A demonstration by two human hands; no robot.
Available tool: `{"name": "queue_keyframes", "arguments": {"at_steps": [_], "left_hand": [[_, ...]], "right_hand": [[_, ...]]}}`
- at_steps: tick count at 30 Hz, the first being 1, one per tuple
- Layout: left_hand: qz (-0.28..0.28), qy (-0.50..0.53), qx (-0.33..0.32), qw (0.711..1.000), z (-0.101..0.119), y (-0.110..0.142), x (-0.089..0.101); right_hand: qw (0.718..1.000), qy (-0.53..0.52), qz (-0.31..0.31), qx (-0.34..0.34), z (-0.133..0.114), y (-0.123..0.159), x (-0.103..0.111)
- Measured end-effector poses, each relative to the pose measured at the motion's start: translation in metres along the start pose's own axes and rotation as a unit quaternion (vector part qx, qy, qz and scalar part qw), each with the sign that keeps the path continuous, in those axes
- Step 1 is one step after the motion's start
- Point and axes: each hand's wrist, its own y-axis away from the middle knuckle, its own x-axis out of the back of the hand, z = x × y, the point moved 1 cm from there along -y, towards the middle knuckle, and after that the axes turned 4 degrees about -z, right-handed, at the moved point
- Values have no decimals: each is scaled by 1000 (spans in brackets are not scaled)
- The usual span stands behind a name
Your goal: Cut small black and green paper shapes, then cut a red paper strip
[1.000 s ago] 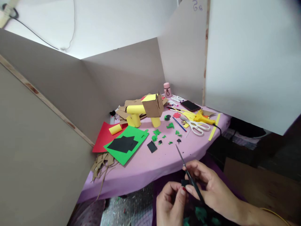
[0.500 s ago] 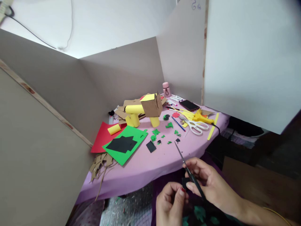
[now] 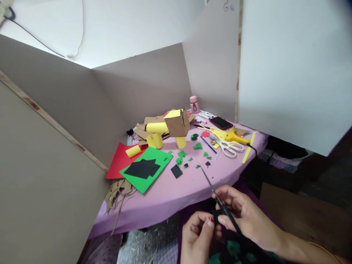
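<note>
My left hand (image 3: 198, 234) pinches a small piece of black paper (image 3: 216, 215) between thumb and fingers, just off the table's front edge. My right hand (image 3: 242, 212) is wrapped round a pair of black-handled scissors (image 3: 224, 209); their thin blades point away toward the table and look closed. The right thumb and fingertips also touch the black paper's right side. Beyond the hands lie a black paper rectangle (image 3: 176, 171) and several green paper scraps (image 3: 182, 154). A model of yellow paper tubes (image 3: 158, 128) with a brown cardboard box (image 3: 177, 125) stands farther back.
Green sheet (image 3: 143, 187) with black paper on it and red sheet (image 3: 117, 161) lie left, near cardboard scraps (image 3: 118, 189). White scissors (image 3: 231, 148), a yellow glue gun (image 3: 236, 137), a pencil (image 3: 208, 145) and a phone (image 3: 221, 123) are right. A pink flask (image 3: 194, 104) stands behind; grey panels surround the table.
The scissors' tips have shifted slightly left, and my left hand has moved a little left and up. Both hands keep hold of the same things.
</note>
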Motion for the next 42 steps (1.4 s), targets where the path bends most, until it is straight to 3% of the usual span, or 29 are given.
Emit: {"name": "queue_keyframes", "arguments": {"at_steps": [4,8,14,20,28,33,42], "left_hand": [[-37,118,66,990,-5,-2,1],[-52,169,75,981,-9,-4,1],[-11,117,65,991,-6,-3,1],[-15,87,79,993,-7,-2,0],[10,-3,22,1000,-2,2,-2],[19,-47,-32,998,-7,2,0],[-9,-19,9,1000,-13,1,2]], "right_hand": [[998,-39,-35,-22,1,1,0],[996,-70,-55,-24,4,2,0],[998,-50,-44,-16,6,-2,1],[1000,23,-21,2,-1,-3,4],[1000,20,-18,-7,-1,-2,0],[997,80,-11,-12,0,-1,-3],[991,126,-28,27,1,1,-1]]}}
